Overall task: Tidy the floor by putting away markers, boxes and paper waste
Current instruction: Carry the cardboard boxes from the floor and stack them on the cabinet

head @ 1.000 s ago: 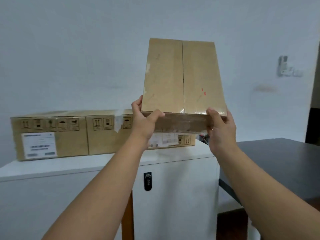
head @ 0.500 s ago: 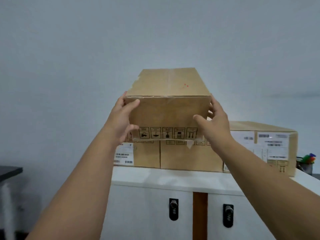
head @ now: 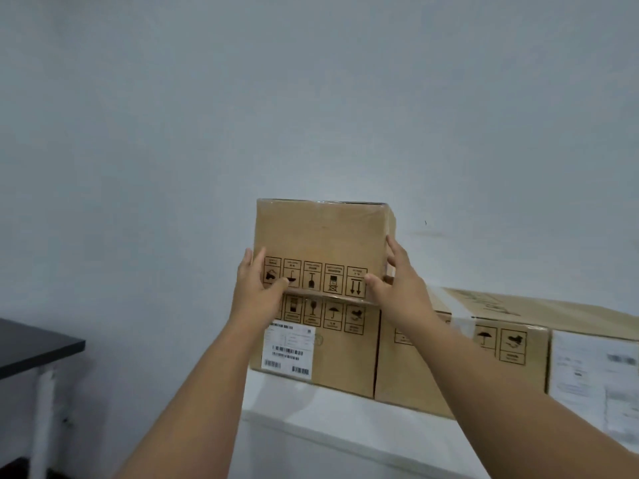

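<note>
A brown cardboard box (head: 321, 236) with a row of handling symbols on its front stands upright against the wall. Its bottom edge meets the top of the leftmost of the stacked cartons (head: 332, 361) on the white cabinet (head: 311, 423). My left hand (head: 256, 288) holds its lower left corner, thumb across the front face. My right hand (head: 397, 285) clasps its right side, fingers along the side and thumb on the front. The box's far side is hidden.
A second carton (head: 449, 368) and a third with a large white label (head: 594, 375) line the cabinet top to the right. A black table (head: 31, 347) on a white leg stands at the left. A plain wall rises behind.
The box came down from a tilted, raised hold to level, then onto the leftmost carton. Both hands stayed on its sides, and my view swung along the cabinet.
</note>
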